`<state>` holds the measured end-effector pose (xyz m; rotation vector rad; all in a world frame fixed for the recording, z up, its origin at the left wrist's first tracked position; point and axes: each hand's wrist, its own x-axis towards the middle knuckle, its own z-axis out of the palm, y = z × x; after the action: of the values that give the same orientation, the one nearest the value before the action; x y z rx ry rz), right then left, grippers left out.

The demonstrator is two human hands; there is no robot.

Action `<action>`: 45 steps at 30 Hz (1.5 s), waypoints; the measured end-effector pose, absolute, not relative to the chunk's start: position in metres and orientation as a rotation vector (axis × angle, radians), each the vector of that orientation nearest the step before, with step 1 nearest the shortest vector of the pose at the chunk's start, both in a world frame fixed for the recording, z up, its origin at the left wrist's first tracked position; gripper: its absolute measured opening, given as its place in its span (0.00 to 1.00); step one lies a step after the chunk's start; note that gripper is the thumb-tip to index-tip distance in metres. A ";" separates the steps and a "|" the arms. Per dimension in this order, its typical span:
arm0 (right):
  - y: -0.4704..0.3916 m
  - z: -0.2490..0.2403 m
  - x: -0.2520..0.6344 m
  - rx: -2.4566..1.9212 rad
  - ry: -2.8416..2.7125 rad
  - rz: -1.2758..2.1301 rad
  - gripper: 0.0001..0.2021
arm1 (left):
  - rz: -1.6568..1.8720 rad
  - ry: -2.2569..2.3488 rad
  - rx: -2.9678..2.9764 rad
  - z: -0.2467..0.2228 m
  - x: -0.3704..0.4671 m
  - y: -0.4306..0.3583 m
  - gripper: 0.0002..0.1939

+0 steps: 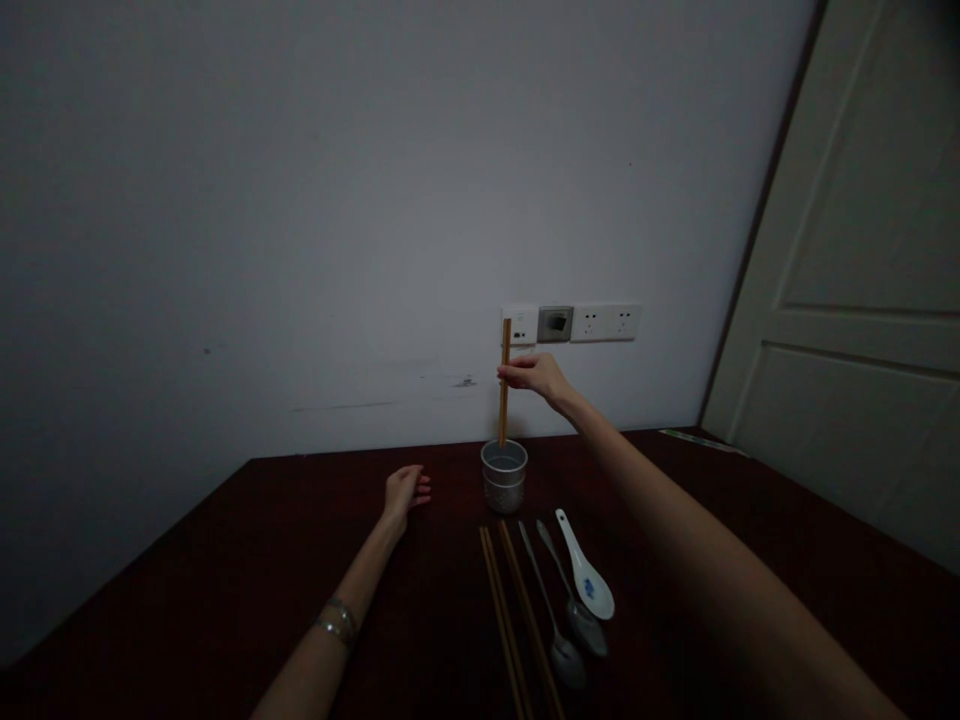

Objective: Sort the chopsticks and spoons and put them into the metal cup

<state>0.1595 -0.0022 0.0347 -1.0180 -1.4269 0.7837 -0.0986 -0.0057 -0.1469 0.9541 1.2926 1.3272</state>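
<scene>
My right hand (535, 374) pinches a pair of wooden chopsticks (504, 410), held nearly upright. Their lower ends are at the mouth of a grey metal cup (504, 492); whether they reach below the rim is hard to tell. To the left of the cup, my left hand (406, 491) rests on the table with loosely curled fingers, somewhat apart and holding nothing. In front of the cup lie more wooden chopsticks (501, 610), two metal spoons (568, 660) (587, 628) and a white soup spoon (592, 590) with a blue mark, side by side.
The dark red-brown table (315, 520) meets a pale wall (337, 250) behind the cup. Socket plates (604, 322) are fixed to the wall behind my right hand. A panelled door (855, 330) stands on the right, and a thin strip (701, 440) lies at the table's back right.
</scene>
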 end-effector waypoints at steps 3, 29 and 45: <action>0.006 0.019 0.155 -1.041 -1.442 0.828 0.13 | 1.341 1.337 1.088 -0.152 -0.093 -0.006 0.07; 0.025 -0.055 0.152 -1.105 -1.488 1.020 0.15 | 1.310 1.506 1.394 -0.170 -0.085 0.004 0.08; 0.024 -0.060 0.147 -1.075 -1.418 1.132 0.12 | 1.303 1.546 1.398 -0.168 -0.084 0.002 0.08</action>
<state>0.1465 0.0242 -0.0604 -1.0750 -1.4178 1.1324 -0.0844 0.0022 -0.1675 1.3977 1.5459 1.3031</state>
